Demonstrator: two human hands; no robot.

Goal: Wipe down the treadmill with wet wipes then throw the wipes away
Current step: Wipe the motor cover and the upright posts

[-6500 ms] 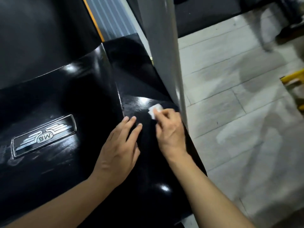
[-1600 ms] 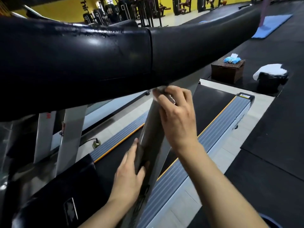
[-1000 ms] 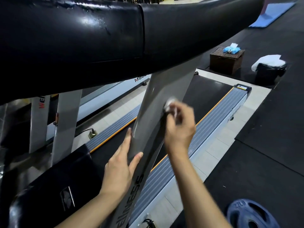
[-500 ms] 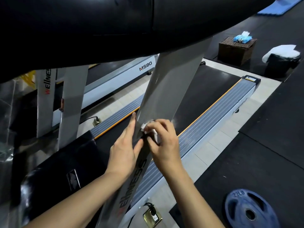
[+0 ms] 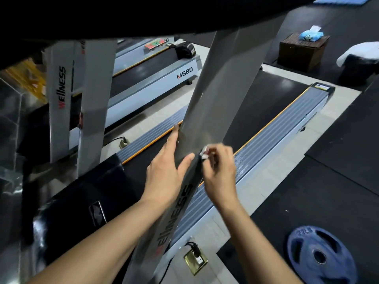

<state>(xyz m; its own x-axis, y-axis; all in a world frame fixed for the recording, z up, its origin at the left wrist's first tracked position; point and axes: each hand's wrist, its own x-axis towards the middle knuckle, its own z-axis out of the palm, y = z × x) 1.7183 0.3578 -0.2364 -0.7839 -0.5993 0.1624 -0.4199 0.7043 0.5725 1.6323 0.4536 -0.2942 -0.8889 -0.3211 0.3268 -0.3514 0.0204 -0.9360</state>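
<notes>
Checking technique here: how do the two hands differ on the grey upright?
The right hand pinches a white wipe against the upright; the left hand holds nothing. The left lies open and flat; the right is curled. Both touch the same upright.

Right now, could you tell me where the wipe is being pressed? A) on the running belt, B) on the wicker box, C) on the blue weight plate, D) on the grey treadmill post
D: the right hand pinches the wipe against the edge of the grey treadmill post, while the left hand braces the post.
</notes>
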